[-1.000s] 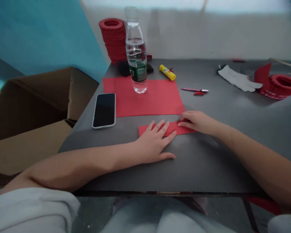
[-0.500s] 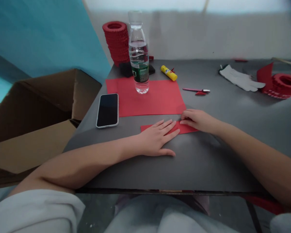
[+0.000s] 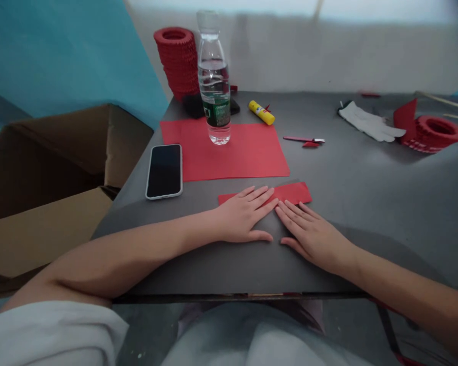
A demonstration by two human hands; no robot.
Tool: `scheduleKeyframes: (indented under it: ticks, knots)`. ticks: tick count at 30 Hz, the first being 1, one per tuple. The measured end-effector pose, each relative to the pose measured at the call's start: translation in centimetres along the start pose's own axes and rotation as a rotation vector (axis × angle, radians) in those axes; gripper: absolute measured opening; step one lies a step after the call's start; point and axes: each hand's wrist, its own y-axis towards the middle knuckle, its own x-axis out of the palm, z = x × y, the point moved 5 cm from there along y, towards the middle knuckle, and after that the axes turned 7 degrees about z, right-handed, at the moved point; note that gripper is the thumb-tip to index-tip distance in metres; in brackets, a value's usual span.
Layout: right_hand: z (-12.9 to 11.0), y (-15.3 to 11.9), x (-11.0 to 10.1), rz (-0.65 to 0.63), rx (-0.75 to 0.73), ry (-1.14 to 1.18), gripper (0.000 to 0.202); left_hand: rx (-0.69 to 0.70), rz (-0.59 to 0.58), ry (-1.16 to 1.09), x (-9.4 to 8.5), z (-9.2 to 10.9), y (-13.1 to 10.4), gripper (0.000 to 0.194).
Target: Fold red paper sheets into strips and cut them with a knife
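Note:
A narrow red paper strip (image 3: pixel 293 192) lies on the grey table, its right end uncovered and slightly raised. My left hand (image 3: pixel 246 213) rests flat across its left and middle part, fingers spread. Beside it, my right hand (image 3: pixel 313 235) lies palm down with fingers stretched out, the fingertips at the strip's lower edge. Neither hand grips anything. Beyond the strip is a larger red paper sheet (image 3: pixel 244 157), and a clear water bottle (image 3: pixel 216 86) stands on it.
A phone (image 3: pixel 165 171) lies left of the sheet. Farther back are a yellow glue stick (image 3: pixel 261 112), a pen (image 3: pixel 301 140), a white glove (image 3: pixel 370 122), a red ring-shaped paper piece (image 3: pixel 437 133) and a red stack (image 3: pixel 177 61). A cardboard box (image 3: pixel 61 223) is at left.
My right hand has moved down from the strip's upper right part to its lower edge, and its bent fingers have straightened. The strip's right end is now uncovered. My left hand stays on the strip.

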Motion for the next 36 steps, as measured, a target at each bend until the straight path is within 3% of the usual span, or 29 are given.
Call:
scheduleKeyframes:
  ticks: [17,24,27,29,32,36]
  knots:
    - [4.1,-2.5,-0.2,-0.041,0.180,0.004,0.047,-0.025,-0.022,-0.002,0.1,-0.2,-0.1,0.076]
    - [9.2,-3.7,-1.4,0.030,0.322,-0.067,0.040,-0.018,-0.021,0.002,0.1,-0.2,-0.1,0.077]
    - [9.7,-2.1,-2.5,0.115,0.350,0.077,0.040,-0.013,-0.026,0.014,0.2,-0.2,0.0,0.076]
    - [8.3,0.1,-2.2,0.121,0.250,0.259,0.039,-0.009,-0.026,0.022,0.2,-0.2,0.0,0.076]
    - [6.0,2.9,-0.3,0.059,0.083,0.476,0.037,-0.014,-0.031,0.029,0.2,-0.3,0.0,0.078]
    - [6.5,4.0,2.2,0.079,0.086,0.634,0.036,-0.022,-0.040,0.019,0.3,-0.5,-0.1,0.081]
